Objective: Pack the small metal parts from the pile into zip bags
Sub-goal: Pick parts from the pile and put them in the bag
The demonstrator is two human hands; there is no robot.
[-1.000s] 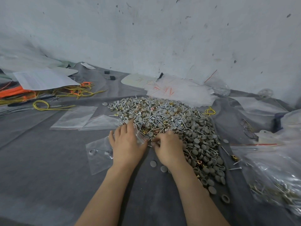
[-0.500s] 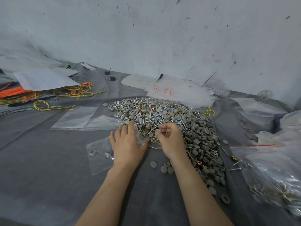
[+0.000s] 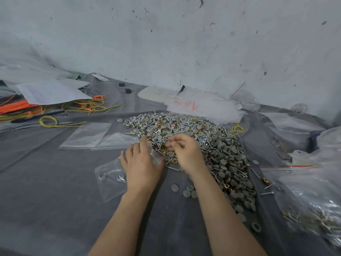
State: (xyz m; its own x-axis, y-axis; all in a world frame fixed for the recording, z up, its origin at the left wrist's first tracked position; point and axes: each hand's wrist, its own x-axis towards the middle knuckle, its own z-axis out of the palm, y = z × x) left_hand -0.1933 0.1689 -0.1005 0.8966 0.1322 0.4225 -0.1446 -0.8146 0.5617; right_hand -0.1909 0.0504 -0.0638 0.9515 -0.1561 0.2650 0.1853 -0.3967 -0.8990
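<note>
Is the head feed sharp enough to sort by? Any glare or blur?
Head view: soft even light, faint shadows; the pile is sharp at centre; the zip bag under the left hand shows mild glare; the filled bag at the right edge is smeared; the wide-angle lens bows the base of the wall.

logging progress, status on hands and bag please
Left hand flat on zip bag. Right hand curled over pile, pick unclear. Two parts bagged. Nothing blocking.

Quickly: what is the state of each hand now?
Left hand: open, straight fingers resting on the clear plastic zip bag.
Right hand: fingers curled over the pile of small metal parts; holding anything cannot be told.
</note>
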